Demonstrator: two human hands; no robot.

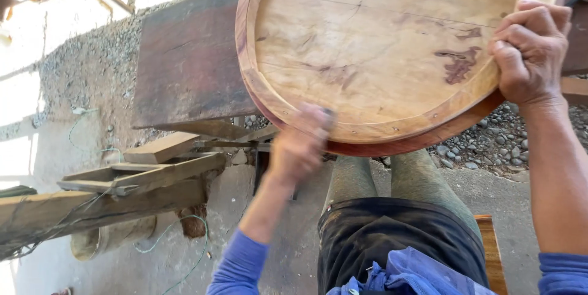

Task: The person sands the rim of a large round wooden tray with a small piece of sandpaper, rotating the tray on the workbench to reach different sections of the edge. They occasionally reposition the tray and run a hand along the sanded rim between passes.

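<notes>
We get plain daylight here — soft on the big round wooden tray (380,44), with no hard shadows across it. Far left is badly blown out, the wall (73,7) pretty much white. The left hand (300,148) is smeared with motion blur, while the right hand (530,50) stays sharp. Edges bend a little — wide-lens stuff.
</notes>
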